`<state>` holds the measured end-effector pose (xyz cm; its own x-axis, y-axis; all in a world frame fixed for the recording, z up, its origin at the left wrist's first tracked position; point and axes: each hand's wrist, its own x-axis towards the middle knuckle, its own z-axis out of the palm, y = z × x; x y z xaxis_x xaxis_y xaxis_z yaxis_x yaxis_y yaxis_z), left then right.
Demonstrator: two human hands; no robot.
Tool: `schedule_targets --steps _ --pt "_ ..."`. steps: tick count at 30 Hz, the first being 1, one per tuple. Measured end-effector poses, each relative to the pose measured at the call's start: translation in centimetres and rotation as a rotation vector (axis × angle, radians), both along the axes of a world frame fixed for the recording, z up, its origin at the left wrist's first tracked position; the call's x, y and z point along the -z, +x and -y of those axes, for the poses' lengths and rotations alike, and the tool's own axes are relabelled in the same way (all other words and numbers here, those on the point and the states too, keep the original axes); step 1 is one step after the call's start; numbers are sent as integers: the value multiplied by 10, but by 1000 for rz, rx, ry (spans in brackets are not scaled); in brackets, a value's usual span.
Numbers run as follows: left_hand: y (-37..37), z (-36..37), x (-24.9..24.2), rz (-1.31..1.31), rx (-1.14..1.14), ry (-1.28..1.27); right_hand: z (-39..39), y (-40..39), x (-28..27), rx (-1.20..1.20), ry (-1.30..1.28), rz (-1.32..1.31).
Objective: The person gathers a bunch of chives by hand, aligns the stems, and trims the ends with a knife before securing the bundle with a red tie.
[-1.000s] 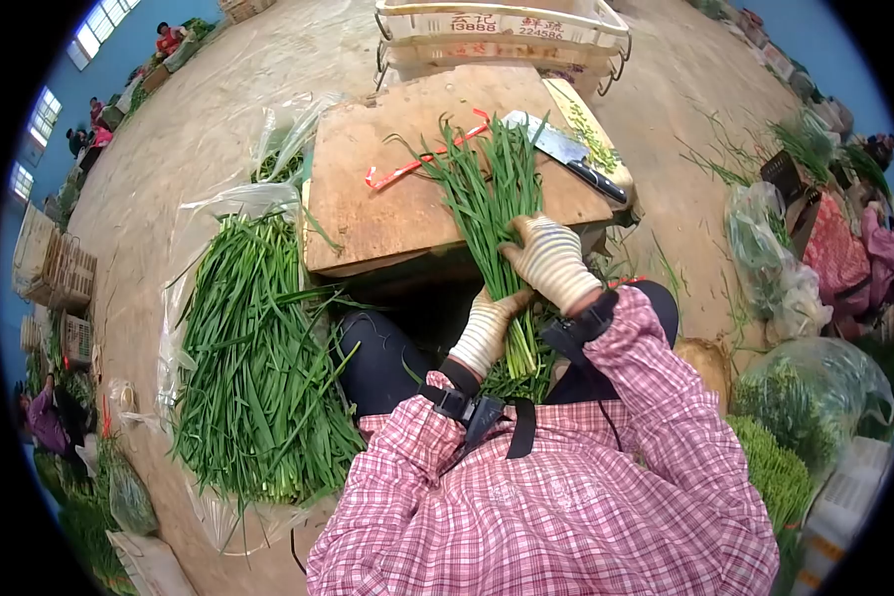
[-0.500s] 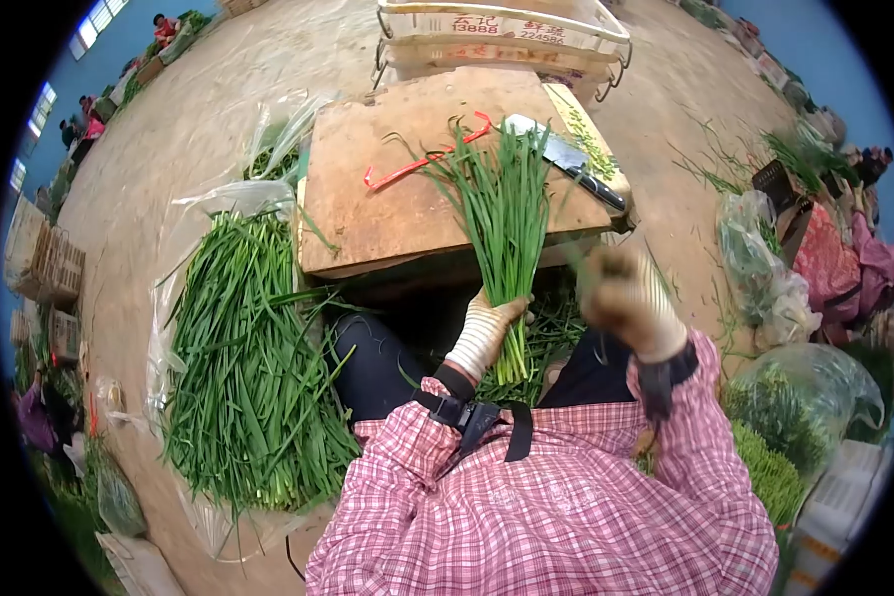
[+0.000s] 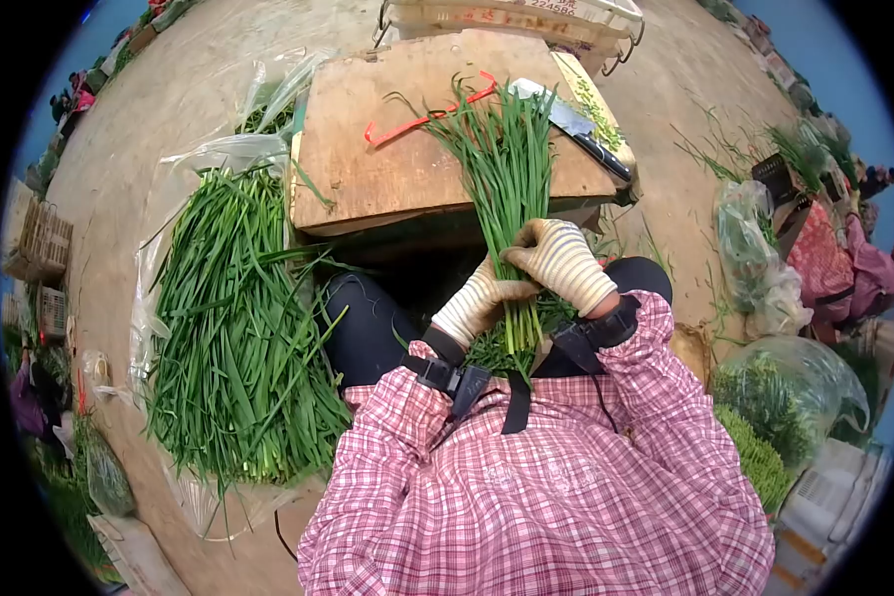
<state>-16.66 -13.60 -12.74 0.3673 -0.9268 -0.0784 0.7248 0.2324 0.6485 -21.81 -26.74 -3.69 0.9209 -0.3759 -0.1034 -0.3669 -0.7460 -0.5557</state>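
A bunch of garlic chives [image 3: 512, 164] stands up from my lap, its leaf tips over the wooden board and its pale stalk ends pointing down at me. My left hand [image 3: 479, 298], in a striped work glove, is wrapped round the lower stalks. My right hand [image 3: 564, 264], gloved alike, bends its fingers onto the stalks just above the left one; its fingertips are partly hidden. On the board [image 3: 387, 149], a red tie strip [image 3: 407, 130] lies left of the leaves. A cleaver [image 3: 588, 137] with a black handle rests at the right, with bits of chopped green beside it.
A big heap of garlic chives [image 3: 243, 328] lies on plastic sheeting to my left. White crates [image 3: 512, 18] stand beyond the board. At right are bagged greens [image 3: 785, 397] and a person in pink [image 3: 864, 263]. Loose leaves are scattered on the floor.
My right hand has come in from the right, where it was blurred and apart, onto the stalks. My left hand still grips the bunch. The whole view has tilted down slightly.
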Motion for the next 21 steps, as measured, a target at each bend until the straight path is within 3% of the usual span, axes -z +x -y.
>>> schedule_targets --steps 3,5,7,9,11,14,15,17,21 --pt "0 -2 5 -113 57 -83 7 0 16 0 -72 -19" --pt "1 -3 11 -145 43 -64 9 -1 17 79 55 27" --pt "4 -5 19 -459 106 -138 12 -8 15 82 197 75" --pt "1 -1 19 -491 52 -112 10 -16 10 166 607 153" --pt "-1 5 12 -562 -14 -93 3 -22 10 203 716 275" --pt "-3 9 13 -324 -109 14 -9 -42 10 180 542 490" --pt "-3 11 12 -240 -160 109 -12 -49 12 180 619 529" --pt "-3 8 7 -255 -109 48 -32 -67 -15 174 783 525" --pt "3 6 2 -217 -47 154 -31 -107 -70 -101 1303 197"
